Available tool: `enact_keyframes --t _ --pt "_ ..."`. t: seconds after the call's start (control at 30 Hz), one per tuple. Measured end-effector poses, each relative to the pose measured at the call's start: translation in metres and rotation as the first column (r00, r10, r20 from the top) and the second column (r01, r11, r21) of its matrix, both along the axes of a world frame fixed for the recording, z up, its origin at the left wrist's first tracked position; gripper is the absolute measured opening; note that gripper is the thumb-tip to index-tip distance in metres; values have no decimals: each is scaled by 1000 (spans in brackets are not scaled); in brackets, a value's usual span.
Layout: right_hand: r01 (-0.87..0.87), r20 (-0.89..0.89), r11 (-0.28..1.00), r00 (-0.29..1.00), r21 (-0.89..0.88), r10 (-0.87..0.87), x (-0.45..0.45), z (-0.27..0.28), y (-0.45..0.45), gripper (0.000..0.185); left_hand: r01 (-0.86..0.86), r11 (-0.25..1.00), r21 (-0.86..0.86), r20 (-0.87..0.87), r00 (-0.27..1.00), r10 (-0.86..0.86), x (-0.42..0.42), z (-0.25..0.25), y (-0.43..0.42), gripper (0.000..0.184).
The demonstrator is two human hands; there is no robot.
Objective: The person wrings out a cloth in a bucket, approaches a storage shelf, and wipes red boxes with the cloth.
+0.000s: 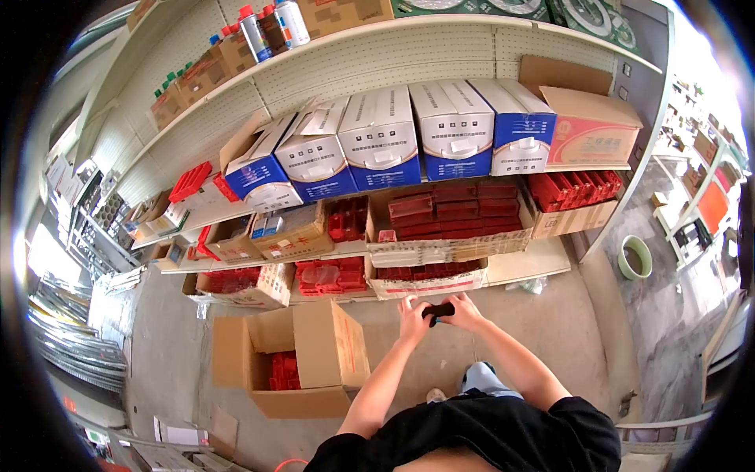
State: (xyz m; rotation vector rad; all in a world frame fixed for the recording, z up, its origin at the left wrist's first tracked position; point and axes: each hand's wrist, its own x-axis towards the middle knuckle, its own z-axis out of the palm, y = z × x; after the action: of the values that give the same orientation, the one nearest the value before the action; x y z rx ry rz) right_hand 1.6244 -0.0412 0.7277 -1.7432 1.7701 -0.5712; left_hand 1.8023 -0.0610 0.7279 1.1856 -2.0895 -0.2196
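Both arms stretch forward over the floor. My left hand point(412, 318) and my right hand point(464, 311) are close together, with a small black object point(438, 311) between them. The fingers of each hand are closed on one end of it. What the object is cannot be made out. Beyond the hands, a low carton of dark red parts point(429, 285) lies under the bottom shelf. To the left of my left forearm, an open cardboard box point(303, 403) stands on the floor with red plastic pieces point(285, 370) inside.
Ahead, shelves hold blue and white boxes point(383, 141), a wide carton of dark red packs point(452, 211) and red trays point(574, 190). Spray cans point(254, 35) stand on the upper shelf. A pale green bucket point(635, 258) is on the floor at right; metal strips point(75, 338) lie at left.
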Motion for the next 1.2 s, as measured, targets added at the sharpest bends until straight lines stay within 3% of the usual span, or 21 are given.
enact_keyframes --t 0.03,0.07,0.13,0.17,0.23,0.27,0.3,0.37,0.4,0.43,0.5,0.57,0.6,0.67,0.8,0.93,1.0,1.13,1.2 --pt "-2 -107 1000 994 -13 0 -1 8 1 53 5 993 -121 -3 1000 -5 -1 2 -3 27" --pt "-78 -195 997 978 -5 76 -4 16 0 55 89 995 37 -44 995 -88 -1 0 -9 26" --pt "-222 -324 936 938 -273 128 -7 9 -6 56 261 904 337 -161 963 -218 -5 -2 -18 25" --pt "-301 -389 872 910 -387 141 -10 2 -9 57 305 892 334 -171 950 -261 -7 -3 -22 27" --pt "-364 -94 918 931 -159 353 -21 -1 -35 61 387 860 334 -195 921 -338 -15 13 -31 29" --pt "-320 24 946 947 -51 321 -25 -1 -42 59 361 830 424 -216 931 -294 -20 16 -37 35" --pt "-283 137 957 952 64 272 -29 -2 -47 58 318 854 412 -196 946 -259 -22 -1 -48 41" --pt "-340 185 934 930 106 318 -43 3 -62 55 344 826 446 -263 933 -246 -27 9 -60 36" --pt "-351 283 927 910 136 303 -51 -5 -73 51 330 762 557 -245 942 -230 -28 9 -71 34" --pt "-333 400 932 881 145 253 -54 -9 -81 48 312 687 656 -223 950 -219 -30 7 -81 31" --pt "-262 646 949 758 173 91 -68 -7 -86 43 509 713 483 -401 852 -337 -42 6 -92 26" --pt "-214 808 938 580 271 -101 -84 -6 -94 39 553 625 551 -438 829 -348 -55 9 -100 30" --pt "-200 870 943 472 266 -145 -88 -7 -97 35 567 541 621 -458 823 -337 -62 22 -101 32" --pt "-193 882 929 420 315 -212 -102 -5 -103 31 640 320 698 -558 767 -318 -69 31 -112 40" --pt "-234 869 879 387 416 -308 -125 -10 -113 23 740 263 620 -692 673 -262 -89 14 -123 38" --pt "-298 858 828 367 474 -359 -136 -9 -121 18 645 458 612 -503 764 -403 -103 3 -139 29" --pt "-268 853 879 464 394 -241 -138 -21 -128 18 540 607 583 -321 840 -438 -110 6 -146 25" --pt "-239 662 961 744 139 90 -144 -32 -140 18 362 685 632 -112 918 -381 -122 4 -159 26" --pt "-214 821 950 567 229 -70 -145 -34 -148 20 303 747 591 -36 936 -351 -130 -3 -167 32"
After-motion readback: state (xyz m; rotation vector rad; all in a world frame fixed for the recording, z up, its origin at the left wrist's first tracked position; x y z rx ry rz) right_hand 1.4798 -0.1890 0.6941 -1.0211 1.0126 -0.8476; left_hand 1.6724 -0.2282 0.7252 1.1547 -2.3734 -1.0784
